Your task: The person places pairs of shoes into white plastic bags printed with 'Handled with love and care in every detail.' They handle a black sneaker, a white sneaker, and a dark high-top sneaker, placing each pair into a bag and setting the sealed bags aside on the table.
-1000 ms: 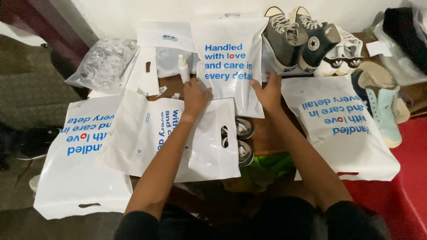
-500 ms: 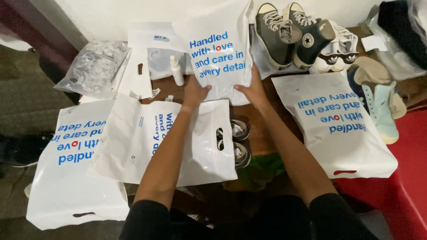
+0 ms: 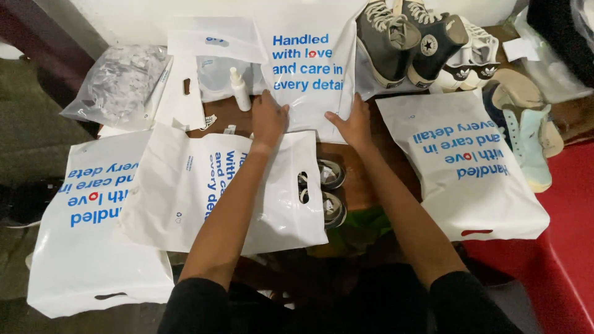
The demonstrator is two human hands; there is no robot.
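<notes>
My left hand (image 3: 268, 117) and my right hand (image 3: 352, 122) press on the lower corners of a white plastic bag with blue lettering (image 3: 312, 68) that lies flat at the far middle of a brown table (image 3: 365, 179). Each hand grips an edge of that bag. My left forearm crosses over another white bag (image 3: 210, 188) lying nearer to me. A pair of dark sneakers (image 3: 329, 192) pokes out from beside that nearer bag, between my arms.
A third white bag (image 3: 93, 229) lies at the left and another one (image 3: 476, 167) at the right. Grey high-top sneakers (image 3: 405, 34), white sneakers (image 3: 473, 59), mint shoes (image 3: 529, 136), a small white spray bottle (image 3: 239, 89) and a clear plastic bag (image 3: 117, 86) surround them.
Both hands have slid the lettered bag away from me and flattened it. The view has shifted slightly with my head.
</notes>
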